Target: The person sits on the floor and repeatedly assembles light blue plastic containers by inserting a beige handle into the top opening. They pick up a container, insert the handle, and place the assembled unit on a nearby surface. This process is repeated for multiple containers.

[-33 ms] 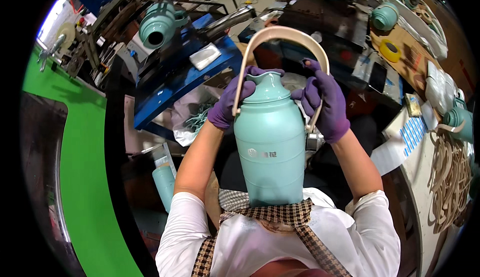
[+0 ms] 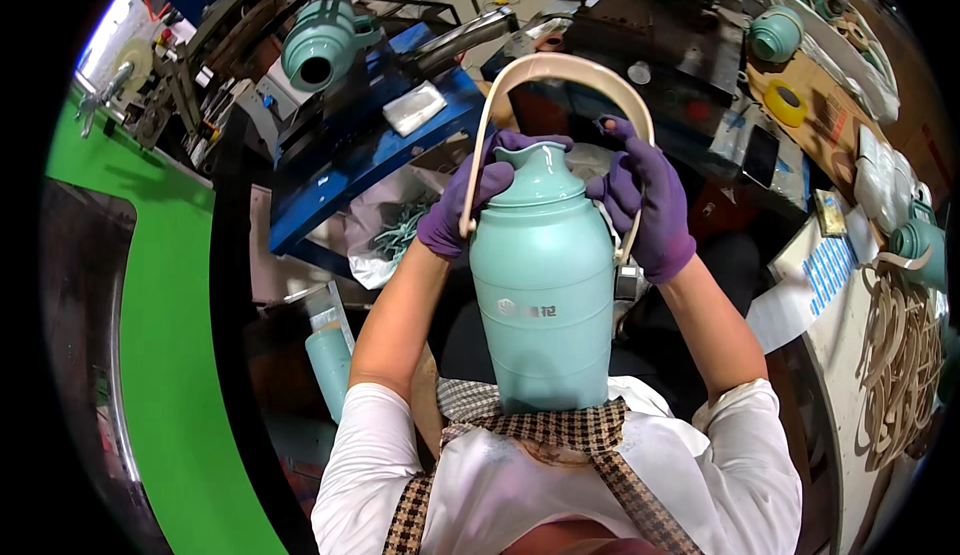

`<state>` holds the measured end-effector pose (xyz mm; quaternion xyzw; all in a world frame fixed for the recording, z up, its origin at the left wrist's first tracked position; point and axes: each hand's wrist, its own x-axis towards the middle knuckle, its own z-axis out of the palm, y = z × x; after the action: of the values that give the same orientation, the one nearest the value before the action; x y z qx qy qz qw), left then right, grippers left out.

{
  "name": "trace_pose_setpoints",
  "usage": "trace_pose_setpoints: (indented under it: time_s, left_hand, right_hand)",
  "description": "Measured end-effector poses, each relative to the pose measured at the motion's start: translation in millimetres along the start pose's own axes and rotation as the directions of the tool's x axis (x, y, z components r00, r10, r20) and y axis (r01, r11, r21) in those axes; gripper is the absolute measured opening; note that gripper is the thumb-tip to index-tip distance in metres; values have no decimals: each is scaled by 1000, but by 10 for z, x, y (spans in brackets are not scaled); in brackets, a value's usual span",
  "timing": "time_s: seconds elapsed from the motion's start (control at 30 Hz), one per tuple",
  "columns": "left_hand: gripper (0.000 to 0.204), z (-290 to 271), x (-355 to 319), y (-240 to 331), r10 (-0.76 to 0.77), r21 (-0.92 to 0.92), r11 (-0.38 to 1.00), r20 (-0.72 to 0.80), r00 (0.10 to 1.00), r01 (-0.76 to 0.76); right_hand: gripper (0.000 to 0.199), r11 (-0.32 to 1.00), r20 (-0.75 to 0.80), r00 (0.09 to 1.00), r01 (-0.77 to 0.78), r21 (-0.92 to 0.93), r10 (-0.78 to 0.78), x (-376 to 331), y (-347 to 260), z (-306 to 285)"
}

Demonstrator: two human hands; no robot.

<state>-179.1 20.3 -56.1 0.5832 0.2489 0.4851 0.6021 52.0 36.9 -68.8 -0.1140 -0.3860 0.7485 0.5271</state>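
Observation:
A pale green vacuum jug (image 2: 543, 285) stands upright against my apron, its flared spout (image 2: 540, 160) at the far end. My left hand (image 2: 462, 195), in a purple glove, wraps the left side of the neck, thumb on the near side and some fingers hidden behind. A beige carrying handle (image 2: 560, 63) arches over the spout, its left end by the jug's shoulder. My right hand (image 2: 648, 200), gloved too, is closed around the handle's right arm, with the thumb side against the jug's shoulder. One bare fingertip shows through this glove. Whether the handle ends are attached cannot be made out.
Similar green jug bodies (image 2: 318, 50) are mounted on machines ahead. A blue bench (image 2: 350, 170) holds a white pad. On the right table (image 2: 835, 355) lie several beige handles (image 2: 895, 365), a label sheet (image 2: 830, 273) and another jug (image 2: 918, 240). Yellow tape (image 2: 784, 103) sits farther back.
The surroundings have shifted slightly in the picture. The handle's arch sits a touch farther left; both hands keep nearly the same hold on the jug and handle.

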Motion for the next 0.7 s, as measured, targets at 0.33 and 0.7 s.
trace_pose_setpoints:
  time_s: [0.33,0.7]
  left_hand:
    - [53,-105,-73,-150,74,-141,987,19,997,-70]
    - [59,25,-63,-126,27,-14,999,-212,977,-31]
  right_hand:
    - [26,956,-33,999,32,-293,-43,106,-3,274]
    - [46,766,212,919,395,-508,-334,96,281,-83]
